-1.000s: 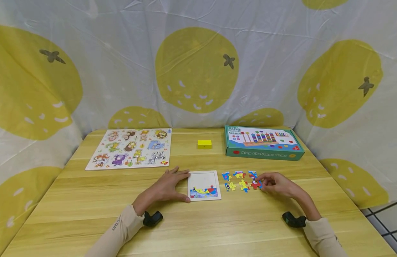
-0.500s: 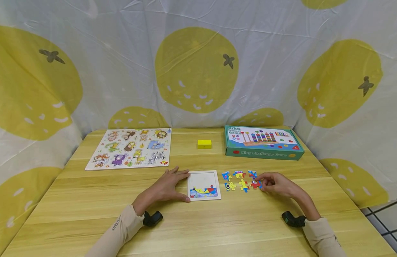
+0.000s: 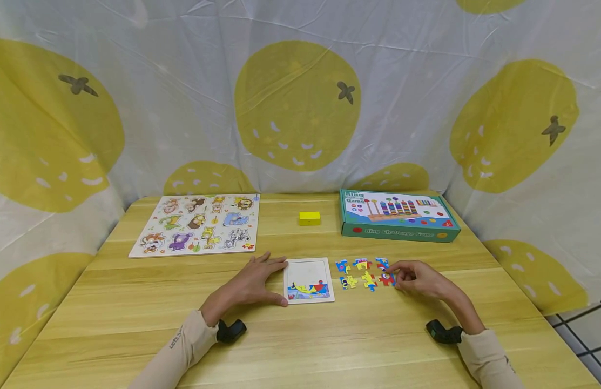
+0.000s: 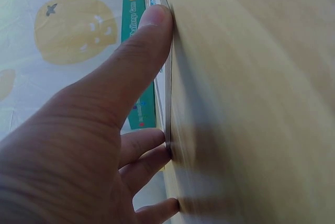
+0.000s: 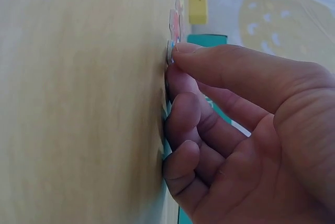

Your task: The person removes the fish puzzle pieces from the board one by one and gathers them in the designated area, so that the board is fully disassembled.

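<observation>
A small square jigsaw tray (image 3: 307,270) lies on the table, its lower part filled with a yellow, red and blue picture and its upper part bare. My left hand (image 3: 254,280) is spread along the tray's left side, thumb at the near corner and fingertips at the far one; the left wrist view shows the thumb (image 4: 154,22) against its edge. To the right, several loose puzzle pieces (image 3: 368,280) lie in two rows. My right hand (image 3: 419,279) pinches the edge of the red puzzle piece (image 3: 387,279) at the row's right end, other fingers curled on the table.
Behind the tray sits a yellow block (image 3: 309,218). At the back right lies a green Ring Challenge Game box (image 3: 399,233); at the back left, an animal peg-puzzle board (image 3: 217,220). A fruit-patterned curtain (image 3: 300,108) rises behind the wooden table (image 3: 329,346).
Both hands stay in place. The red puzzle piece under the right fingers has shifted very slightly; the tray and the other pieces look the same.
</observation>
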`<act>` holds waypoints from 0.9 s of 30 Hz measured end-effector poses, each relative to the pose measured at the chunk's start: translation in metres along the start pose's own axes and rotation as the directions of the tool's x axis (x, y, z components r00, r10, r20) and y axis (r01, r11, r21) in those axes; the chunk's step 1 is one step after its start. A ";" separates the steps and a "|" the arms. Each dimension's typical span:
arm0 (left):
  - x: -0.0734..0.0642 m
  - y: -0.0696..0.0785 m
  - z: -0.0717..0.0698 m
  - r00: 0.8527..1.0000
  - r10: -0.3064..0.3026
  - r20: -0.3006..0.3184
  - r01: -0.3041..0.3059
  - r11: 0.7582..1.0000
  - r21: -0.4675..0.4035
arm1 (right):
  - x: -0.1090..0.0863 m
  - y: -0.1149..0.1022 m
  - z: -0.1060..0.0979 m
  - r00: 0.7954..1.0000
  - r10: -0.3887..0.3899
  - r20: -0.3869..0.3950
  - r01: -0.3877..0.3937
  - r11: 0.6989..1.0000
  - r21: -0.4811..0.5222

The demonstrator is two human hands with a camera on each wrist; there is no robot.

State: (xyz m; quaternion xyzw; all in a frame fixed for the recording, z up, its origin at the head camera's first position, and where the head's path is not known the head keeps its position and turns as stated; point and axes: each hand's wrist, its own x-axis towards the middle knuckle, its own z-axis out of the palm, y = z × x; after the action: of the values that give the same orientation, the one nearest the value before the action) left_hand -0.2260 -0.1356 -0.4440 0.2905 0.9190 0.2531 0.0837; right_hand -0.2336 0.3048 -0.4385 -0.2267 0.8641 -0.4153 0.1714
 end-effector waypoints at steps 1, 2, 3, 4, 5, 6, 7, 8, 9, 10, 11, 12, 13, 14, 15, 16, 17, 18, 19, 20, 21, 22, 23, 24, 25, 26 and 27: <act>0.000 0.000 0.000 1.000 -0.001 0.001 0.001 1.000 -0.001 | 0.000 0.000 0.000 1.000 -0.005 0.001 0.005 1.000 0.004; 0.000 0.000 0.000 1.000 -0.001 0.001 0.001 1.000 -0.001 | 0.000 0.000 0.000 1.000 -0.009 0.001 0.009 1.000 0.003; 0.000 0.000 0.000 1.000 -0.001 0.002 0.001 1.000 -0.002 | 0.000 0.001 0.000 1.000 -0.013 0.002 0.013 1.000 0.004; 0.000 0.000 0.000 1.000 0.000 0.003 0.000 1.000 -0.002 | 0.000 0.001 0.000 1.000 -0.017 0.002 0.017 1.000 0.005; 0.000 0.000 0.000 1.000 0.001 0.003 -0.001 1.000 -0.002 | 0.000 0.002 0.000 1.000 -0.020 0.002 0.020 1.000 0.005; 0.001 0.000 0.000 1.000 0.002 0.004 -0.002 1.000 -0.001 | 0.000 0.002 0.000 1.000 -0.020 0.001 0.020 1.000 0.001; 0.001 0.000 0.000 1.000 0.003 0.005 -0.003 1.000 -0.001 | 0.000 0.002 0.000 1.000 -0.023 0.000 0.023 1.000 -0.003; 0.001 0.000 0.000 1.000 0.003 0.006 -0.003 1.000 -0.001 | 0.001 0.001 0.000 1.000 -0.021 -0.004 0.021 1.000 -0.010; 0.001 0.000 0.000 1.000 0.003 0.006 -0.003 1.000 -0.002 | 0.001 0.000 0.001 1.000 -0.020 -0.008 0.020 1.000 -0.015; 0.001 0.000 0.000 1.000 0.003 0.006 -0.003 1.000 -0.002 | 0.002 -0.002 0.002 1.000 -0.022 -0.015 0.022 0.999 -0.028; 0.001 0.000 0.000 1.000 0.003 0.006 -0.003 1.000 -0.002 | 0.003 -0.004 0.003 0.999 -0.024 -0.024 0.023 0.999 -0.045; 0.001 0.000 0.000 1.000 0.003 0.005 -0.003 1.000 -0.002 | 0.005 -0.007 0.004 0.999 -0.030 -0.035 0.028 0.998 -0.061; 0.001 0.000 0.000 1.000 0.003 0.004 -0.003 1.000 -0.001 | 0.007 -0.011 0.006 0.998 -0.035 -0.045 0.031 0.996 -0.079; 0.001 0.000 0.000 1.000 0.002 0.003 -0.002 1.000 0.003 | 0.009 -0.015 0.008 0.998 -0.040 -0.055 0.035 0.995 -0.095; 0.001 0.000 0.000 1.000 0.002 0.001 -0.002 1.000 0.004 | 0.011 -0.019 0.011 0.996 -0.056 -0.064 0.049 0.993 -0.109; 0.001 0.000 0.000 1.000 0.002 0.000 -0.002 1.000 0.006 | 0.014 -0.022 0.013 0.995 -0.069 -0.071 0.060 0.991 -0.122; 0.001 0.000 0.000 1.000 0.003 -0.002 -0.003 1.000 0.009 | 0.017 -0.026 0.015 0.994 -0.079 -0.078 0.068 0.990 -0.126; 0.001 0.000 0.000 1.000 0.003 -0.003 -0.003 1.000 0.010 | 0.020 -0.029 0.018 0.992 -0.092 -0.083 0.080 0.988 -0.130; 0.001 0.000 0.000 1.000 0.003 -0.003 -0.003 1.000 0.012 | 0.024 -0.033 0.020 0.991 -0.101 -0.086 0.089 0.987 -0.134; 0.001 0.000 0.000 1.000 0.003 -0.003 -0.003 1.000 0.012 | 0.027 -0.037 0.023 0.989 -0.116 -0.091 0.103 0.985 -0.138; 0.001 0.000 0.000 1.000 0.005 -0.002 -0.004 1.000 0.011 | 0.031 -0.041 0.025 0.987 -0.131 -0.095 0.117 0.983 -0.143; 0.001 0.000 0.000 1.000 0.003 -0.001 -0.003 1.000 0.009 | 0.035 -0.046 0.028 0.985 -0.141 -0.096 0.127 0.981 -0.146; 0.000 0.000 0.000 1.000 0.005 -0.001 -0.005 1.000 0.009 | 0.039 -0.051 0.031 0.983 -0.156 -0.098 0.140 0.978 -0.153; 0.000 0.000 0.000 1.000 0.003 -0.001 -0.003 1.000 0.009 | 0.043 -0.056 0.034 0.980 -0.174 -0.095 0.157 0.975 -0.160; 0.000 0.000 0.000 1.000 0.003 -0.001 -0.003 1.000 0.008 | 0.048 -0.061 0.038 0.978 -0.188 -0.088 0.173 0.972 -0.161; 0.000 0.000 0.000 1.000 0.001 -0.001 -0.001 1.000 0.008 | 0.052 -0.066 0.042 0.976 -0.203 -0.076 0.189 0.968 -0.164; 0.000 0.001 0.000 1.000 0.000 0.000 0.000 1.000 0.006 | 0.056 -0.071 0.046 0.975 -0.216 -0.060 0.204 0.965 -0.164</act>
State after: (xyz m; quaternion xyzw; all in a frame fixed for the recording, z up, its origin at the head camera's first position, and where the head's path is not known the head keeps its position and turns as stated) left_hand -0.2256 -0.1352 -0.4438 0.2910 0.9197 0.2503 0.0829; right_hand -0.2408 0.2061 -0.4161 -0.3134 0.8712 -0.3705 0.0744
